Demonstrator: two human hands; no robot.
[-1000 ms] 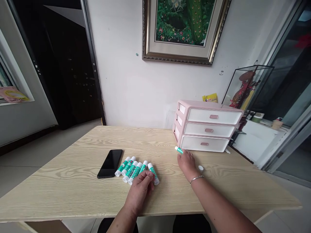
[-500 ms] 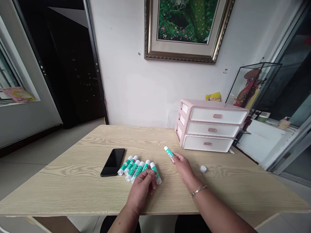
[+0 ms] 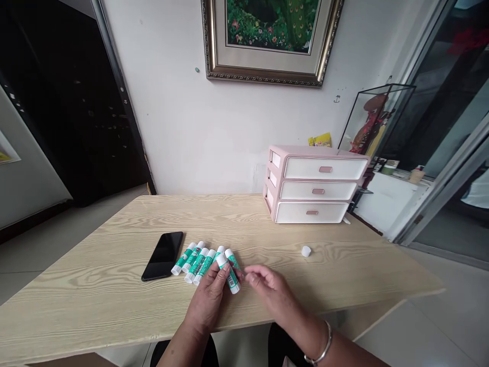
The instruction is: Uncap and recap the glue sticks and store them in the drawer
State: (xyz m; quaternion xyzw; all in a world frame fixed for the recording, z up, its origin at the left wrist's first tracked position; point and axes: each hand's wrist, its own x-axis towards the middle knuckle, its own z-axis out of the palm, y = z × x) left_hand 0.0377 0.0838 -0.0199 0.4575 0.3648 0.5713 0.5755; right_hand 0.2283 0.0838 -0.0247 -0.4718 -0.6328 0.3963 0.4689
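Note:
My left hand (image 3: pixel 208 300) is closed around a glue stick (image 3: pixel 231 278) with a green label and white ends, tilted above the table's near side. Just right of it is my right hand (image 3: pixel 269 290), its fingers loosely bent and apart from the stick, with nothing visible in them. Several more green-and-white glue sticks (image 3: pixel 195 265) lie side by side beyond my left hand, and another glue stick (image 3: pixel 231 257) lies partly hidden behind the held one. A small white cap (image 3: pixel 306 251) sits apart on the table to the right.
A black phone (image 3: pixel 162 256) lies left of the glue sticks on the wooden table (image 3: pixel 95 300). Toward the back right stands a pink and white drawer unit (image 3: pixel 317 191), a yellow packet (image 3: pixel 320 139) on top. Behind the table is a wall with a framed picture (image 3: pixel 267 76).
The glue stick that was in my right hand is now in my left. My right hand has come back toward the left one. The view has turned slightly to the right.

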